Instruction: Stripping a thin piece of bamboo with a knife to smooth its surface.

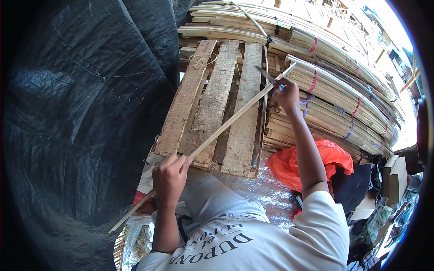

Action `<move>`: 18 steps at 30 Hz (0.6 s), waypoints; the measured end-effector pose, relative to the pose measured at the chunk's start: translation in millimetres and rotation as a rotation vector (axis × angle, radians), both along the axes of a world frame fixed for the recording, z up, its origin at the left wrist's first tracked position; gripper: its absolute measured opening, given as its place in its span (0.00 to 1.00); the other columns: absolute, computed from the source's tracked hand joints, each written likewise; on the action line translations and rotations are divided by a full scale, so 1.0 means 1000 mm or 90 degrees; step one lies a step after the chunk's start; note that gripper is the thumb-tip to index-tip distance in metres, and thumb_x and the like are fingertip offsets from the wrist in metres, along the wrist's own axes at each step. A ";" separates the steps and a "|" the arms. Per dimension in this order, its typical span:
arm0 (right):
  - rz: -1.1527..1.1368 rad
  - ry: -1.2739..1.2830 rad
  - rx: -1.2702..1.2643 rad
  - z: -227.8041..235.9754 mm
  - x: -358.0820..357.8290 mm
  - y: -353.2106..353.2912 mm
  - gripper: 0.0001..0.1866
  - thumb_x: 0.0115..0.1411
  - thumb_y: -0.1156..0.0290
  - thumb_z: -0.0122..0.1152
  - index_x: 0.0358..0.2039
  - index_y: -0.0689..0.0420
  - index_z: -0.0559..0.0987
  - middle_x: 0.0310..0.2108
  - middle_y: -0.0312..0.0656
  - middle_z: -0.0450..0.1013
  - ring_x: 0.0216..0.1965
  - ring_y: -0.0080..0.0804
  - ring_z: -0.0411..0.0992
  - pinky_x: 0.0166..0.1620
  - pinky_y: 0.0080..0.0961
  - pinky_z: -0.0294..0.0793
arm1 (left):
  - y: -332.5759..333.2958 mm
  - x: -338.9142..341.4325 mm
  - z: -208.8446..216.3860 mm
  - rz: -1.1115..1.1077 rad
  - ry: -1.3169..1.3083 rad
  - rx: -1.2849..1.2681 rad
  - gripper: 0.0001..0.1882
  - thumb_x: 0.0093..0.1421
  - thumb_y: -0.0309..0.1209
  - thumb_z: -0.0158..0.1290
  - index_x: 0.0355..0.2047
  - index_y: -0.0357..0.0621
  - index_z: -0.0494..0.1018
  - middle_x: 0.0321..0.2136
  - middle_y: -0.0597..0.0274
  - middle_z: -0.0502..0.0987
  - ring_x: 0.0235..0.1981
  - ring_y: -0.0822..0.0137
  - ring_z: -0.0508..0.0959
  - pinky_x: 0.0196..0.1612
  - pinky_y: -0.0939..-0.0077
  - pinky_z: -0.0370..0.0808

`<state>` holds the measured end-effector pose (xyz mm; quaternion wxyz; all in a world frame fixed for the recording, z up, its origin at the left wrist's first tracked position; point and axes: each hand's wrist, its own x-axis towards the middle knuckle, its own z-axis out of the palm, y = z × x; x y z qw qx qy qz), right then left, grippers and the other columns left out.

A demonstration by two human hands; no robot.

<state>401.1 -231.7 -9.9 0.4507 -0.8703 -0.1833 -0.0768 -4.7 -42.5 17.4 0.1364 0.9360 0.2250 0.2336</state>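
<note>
A long, thin wooden strip (230, 121) runs slantwise over a slatted wooden crate (211, 101), from low at the left up to the far right. My left hand (170, 177) is wrapped round its lower part, near the crate's front left corner. A knife (266, 74) with a dark blade is in my right hand (287, 95), close to the strip's upper end. A bit of blue shows at the knife's grip between my fingers. The blade crosses over the strip; whether it touches the wood I cannot tell.
Bundles of wooden strips (334, 83), tied with red and purple bands, are stacked behind and to the right. A black tarpaulin (90, 104) hangs at the left. An orange plastic bag (312, 165) lies beside my right arm. Cardboard boxes (394, 180) stand farther right.
</note>
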 end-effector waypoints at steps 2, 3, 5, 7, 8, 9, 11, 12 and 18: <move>-0.092 -0.095 0.005 -0.002 0.008 -0.005 0.07 0.61 0.71 0.66 0.38 0.56 0.87 0.28 0.56 0.82 0.29 0.45 0.82 0.36 0.39 0.78 | -0.001 0.000 0.001 0.002 -0.003 0.002 0.08 0.59 0.33 0.67 0.32 0.44 0.82 0.25 0.57 0.75 0.27 0.50 0.79 0.29 0.56 0.72; 0.026 -0.136 0.041 -0.007 -0.001 -0.002 0.07 0.61 0.71 0.66 0.38 0.56 0.87 0.29 0.56 0.82 0.29 0.46 0.82 0.37 0.38 0.78 | -0.001 0.001 0.001 0.006 -0.007 0.007 0.07 0.58 0.32 0.68 0.32 0.43 0.82 0.25 0.56 0.76 0.27 0.49 0.79 0.29 0.56 0.72; 0.091 -0.109 0.021 -0.013 -0.028 0.017 0.06 0.59 0.74 0.65 0.36 0.58 0.87 0.30 0.57 0.82 0.32 0.48 0.84 0.40 0.36 0.79 | 0.004 0.003 0.001 0.011 -0.011 0.001 0.07 0.58 0.32 0.68 0.32 0.43 0.82 0.25 0.56 0.76 0.27 0.49 0.79 0.29 0.56 0.72; 0.042 -0.087 0.029 -0.005 -0.011 0.005 0.06 0.59 0.74 0.66 0.36 0.59 0.86 0.31 0.57 0.82 0.33 0.47 0.84 0.41 0.36 0.79 | 0.004 0.000 0.001 0.007 -0.008 -0.012 0.08 0.58 0.32 0.68 0.33 0.43 0.83 0.25 0.56 0.77 0.27 0.49 0.80 0.29 0.57 0.72; -0.007 -0.069 0.039 -0.003 -0.002 -0.001 0.05 0.59 0.74 0.66 0.35 0.61 0.86 0.31 0.57 0.83 0.34 0.47 0.84 0.42 0.36 0.79 | 0.003 -0.001 0.000 0.002 -0.008 -0.013 0.08 0.59 0.34 0.67 0.31 0.44 0.82 0.25 0.57 0.76 0.27 0.50 0.79 0.29 0.56 0.72; -0.076 -0.109 0.024 -0.003 0.003 -0.001 0.06 0.58 0.75 0.67 0.35 0.61 0.86 0.29 0.55 0.82 0.31 0.40 0.81 0.39 0.34 0.77 | 0.004 0.001 -0.001 -0.003 -0.011 -0.012 0.08 0.60 0.35 0.67 0.30 0.46 0.81 0.24 0.59 0.75 0.27 0.50 0.79 0.29 0.55 0.72; 0.030 -0.087 0.060 -0.024 -0.012 0.008 0.06 0.58 0.75 0.67 0.36 0.60 0.86 0.27 0.53 0.82 0.29 0.38 0.80 0.38 0.33 0.77 | 0.002 0.004 -0.003 0.010 -0.018 -0.014 0.08 0.60 0.35 0.67 0.30 0.46 0.81 0.25 0.59 0.75 0.27 0.50 0.79 0.29 0.55 0.72; 0.143 -0.057 0.095 -0.027 -0.026 0.016 0.06 0.58 0.75 0.67 0.36 0.60 0.87 0.26 0.51 0.81 0.27 0.35 0.78 0.36 0.31 0.76 | 0.003 0.000 -0.003 0.029 -0.019 -0.018 0.08 0.60 0.35 0.67 0.30 0.47 0.82 0.25 0.59 0.76 0.27 0.50 0.79 0.29 0.55 0.72; -0.026 -0.099 0.008 -0.002 -0.023 0.010 0.07 0.59 0.71 0.67 0.37 0.55 0.88 0.28 0.58 0.81 0.32 0.53 0.83 0.38 0.41 0.79 | 0.000 0.002 -0.004 0.020 -0.024 -0.004 0.07 0.60 0.35 0.67 0.31 0.47 0.82 0.25 0.59 0.76 0.28 0.52 0.80 0.30 0.55 0.72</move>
